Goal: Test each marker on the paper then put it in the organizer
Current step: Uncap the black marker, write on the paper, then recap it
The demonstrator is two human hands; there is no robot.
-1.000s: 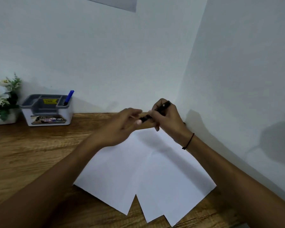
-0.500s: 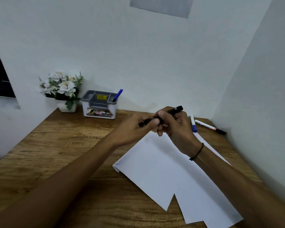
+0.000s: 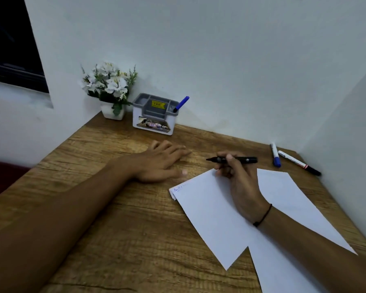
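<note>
My right hand (image 3: 239,178) grips a black marker (image 3: 244,159), uncapped, with its tip pointing left just above the top corner of the white paper (image 3: 216,210). Blue scribbles mark the paper's left corner. My left hand (image 3: 163,161) lies flat on the wooden desk, fingers spread, left of the marker; whether the cap is under it I cannot tell. A grey and white organizer (image 3: 154,115) stands at the back wall with one blue marker (image 3: 181,104) in its right slot. Another blue marker (image 3: 275,155) and a white marker with a black cap (image 3: 298,162) lie at the back right.
A small white pot of white flowers (image 3: 109,89) stands left of the organizer. The wooden desk (image 3: 118,218) sits in a corner, with walls at the back and right. A second sheet (image 3: 294,199) lies under my right arm. A dark window is at the upper left.
The hands have come apart: my left hand left the marker and dropped flat on the desk, the marker's tip is now bare. The view swung left and down.
</note>
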